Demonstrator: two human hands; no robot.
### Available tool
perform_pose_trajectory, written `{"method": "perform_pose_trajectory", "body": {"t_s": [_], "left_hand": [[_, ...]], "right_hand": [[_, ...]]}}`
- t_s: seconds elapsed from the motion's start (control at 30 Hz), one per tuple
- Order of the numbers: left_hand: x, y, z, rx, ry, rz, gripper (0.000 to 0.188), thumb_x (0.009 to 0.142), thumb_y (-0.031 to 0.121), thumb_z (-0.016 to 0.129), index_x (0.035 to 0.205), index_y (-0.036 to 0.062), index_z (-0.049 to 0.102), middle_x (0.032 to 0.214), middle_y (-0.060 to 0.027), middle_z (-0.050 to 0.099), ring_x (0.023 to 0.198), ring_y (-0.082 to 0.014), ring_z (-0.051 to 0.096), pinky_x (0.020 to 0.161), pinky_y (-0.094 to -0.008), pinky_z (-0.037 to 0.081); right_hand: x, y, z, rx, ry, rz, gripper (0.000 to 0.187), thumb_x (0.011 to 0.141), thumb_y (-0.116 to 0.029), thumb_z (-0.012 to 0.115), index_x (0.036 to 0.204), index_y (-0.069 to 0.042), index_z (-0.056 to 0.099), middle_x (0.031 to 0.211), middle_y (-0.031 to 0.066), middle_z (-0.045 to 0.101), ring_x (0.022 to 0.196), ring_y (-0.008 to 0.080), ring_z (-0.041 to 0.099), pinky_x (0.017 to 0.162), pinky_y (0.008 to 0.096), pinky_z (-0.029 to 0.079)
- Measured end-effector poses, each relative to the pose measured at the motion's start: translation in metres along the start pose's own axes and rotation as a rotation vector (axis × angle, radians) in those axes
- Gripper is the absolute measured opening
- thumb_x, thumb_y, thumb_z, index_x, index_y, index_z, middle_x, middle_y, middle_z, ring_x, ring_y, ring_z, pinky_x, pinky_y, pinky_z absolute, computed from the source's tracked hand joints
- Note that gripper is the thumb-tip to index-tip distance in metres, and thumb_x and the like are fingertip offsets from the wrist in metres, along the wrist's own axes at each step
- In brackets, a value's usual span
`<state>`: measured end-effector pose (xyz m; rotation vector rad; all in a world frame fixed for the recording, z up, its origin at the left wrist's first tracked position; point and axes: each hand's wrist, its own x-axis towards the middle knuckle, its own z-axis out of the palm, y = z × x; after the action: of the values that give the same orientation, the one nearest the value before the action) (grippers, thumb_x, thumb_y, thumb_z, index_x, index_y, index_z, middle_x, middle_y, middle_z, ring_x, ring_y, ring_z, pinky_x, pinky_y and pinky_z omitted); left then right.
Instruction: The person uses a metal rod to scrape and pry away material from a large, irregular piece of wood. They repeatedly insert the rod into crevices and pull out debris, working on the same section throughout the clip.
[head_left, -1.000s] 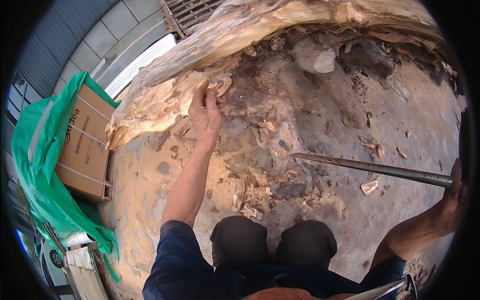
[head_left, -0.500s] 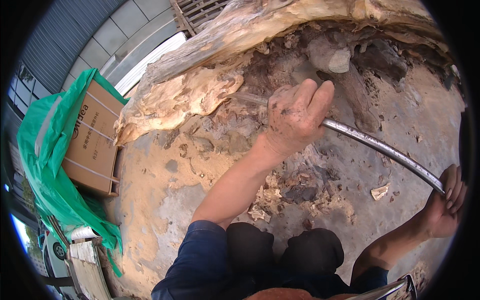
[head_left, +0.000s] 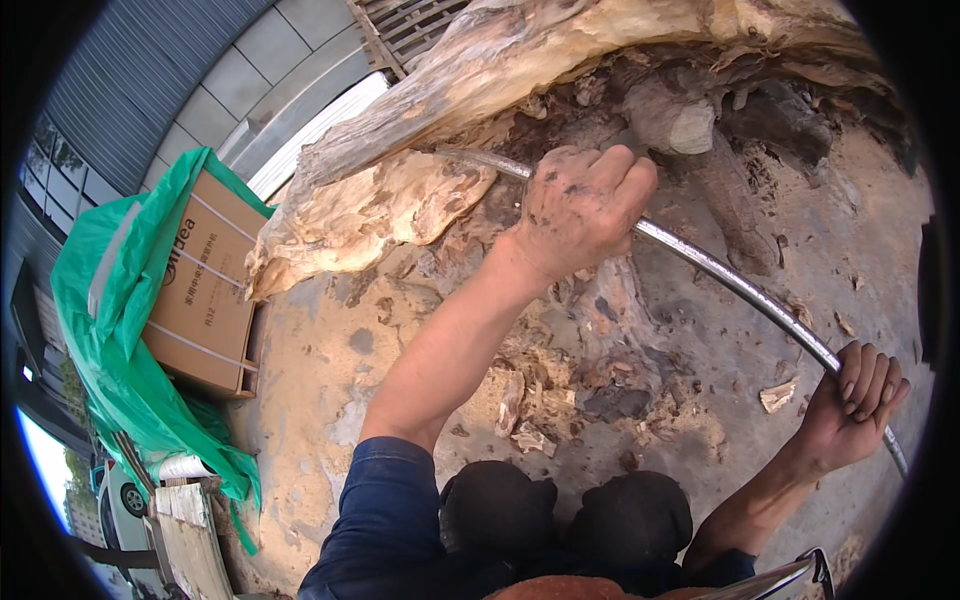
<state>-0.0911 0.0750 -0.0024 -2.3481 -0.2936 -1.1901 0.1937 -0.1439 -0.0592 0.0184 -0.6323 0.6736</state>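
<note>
A long, silvery pry bar slants across the view from upper left to lower right, seemingly bent by the lens. My left hand, smudged with dirt, is wrapped round it near its far end. Closer to the lower right end, my right hand grips the same bar, a short length of which sticks out beyond the fist. The bar's flattened tip lies against a big weathered log, by the upper edge of a pale, ragged slab of its wood. Whether the tip is wedged in, I cannot tell.
Dark roots and a cut stub sit under the log's hollow side. Wood chips and sawdust litter the concrete floor. At left stands a cardboard box partly draped with a green tarp. Wooden planks lie lower left.
The bar's tip has shifted up and left along the log. My right hand has come inward from the right edge, exposing the bar's end. The whole view has shifted slightly.
</note>
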Motion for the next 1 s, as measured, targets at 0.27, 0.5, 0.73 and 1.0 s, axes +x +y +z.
{"method": "perform_pose_trajectory", "body": {"t_s": [0.27, 0.5, 0.73, 1.0], "left_hand": [[0.000, 0.003, 0.003, 0.015, -0.113, 0.086, 0.029, 0.065, 0.005, 0.069, 0.092, 0.0059, 0.059, 0.071, -0.0047, 0.046, 0.059, -0.0213, 0.058, 0.050, -0.0355, 0.046], [-0.002, -0.003, 0.006, 0.028, -0.182, 0.100, 0.027, 0.066, 0.005, 0.069, 0.091, 0.0063, 0.058, 0.070, -0.0045, 0.047, 0.056, -0.0205, 0.057, 0.048, -0.0346, 0.046], [0.017, -0.020, 0.019, 0.102, -0.132, 0.088, 0.028, 0.070, 0.000, 0.068, 0.097, 0.0069, 0.062, 0.070, -0.0054, 0.051, 0.055, -0.0223, 0.060, 0.044, -0.0364, 0.045], [0.015, -0.023, 0.022, 0.154, -0.267, -0.022, 0.030, 0.072, 0.003, 0.072, 0.100, 0.0089, 0.065, 0.073, -0.0071, 0.056, 0.060, -0.0274, 0.063, 0.049, -0.0412, 0.048]], "right_hand": [[-0.022, 0.007, -0.027, 0.028, 0.122, -0.010, 0.041, 0.114, -0.026, 0.033, 0.076, -0.011, 0.041, 0.053, -0.0024, 0.024, 0.051, 0.0116, 0.024, 0.054, 0.0280, 0.030], [-0.011, 0.018, -0.034, 0.078, 0.078, 0.034, 0.041, 0.114, -0.024, 0.035, 0.076, -0.011, 0.041, 0.053, -0.0022, 0.025, 0.051, 0.0121, 0.024, 0.055, 0.0290, 0.031], [0.079, 0.017, -0.049, 0.152, -0.168, 0.089, 0.036, 0.110, -0.016, 0.037, 0.075, -0.012, 0.039, 0.053, -0.0024, 0.025, 0.050, 0.0120, 0.024, 0.055, 0.0290, 0.030], [0.113, 0.049, -0.057, 0.199, -0.082, 0.204, 0.037, 0.112, -0.021, 0.035, 0.077, -0.011, 0.040, 0.052, -0.0031, 0.024, 0.050, 0.0122, 0.024, 0.055, 0.0292, 0.031]]}}
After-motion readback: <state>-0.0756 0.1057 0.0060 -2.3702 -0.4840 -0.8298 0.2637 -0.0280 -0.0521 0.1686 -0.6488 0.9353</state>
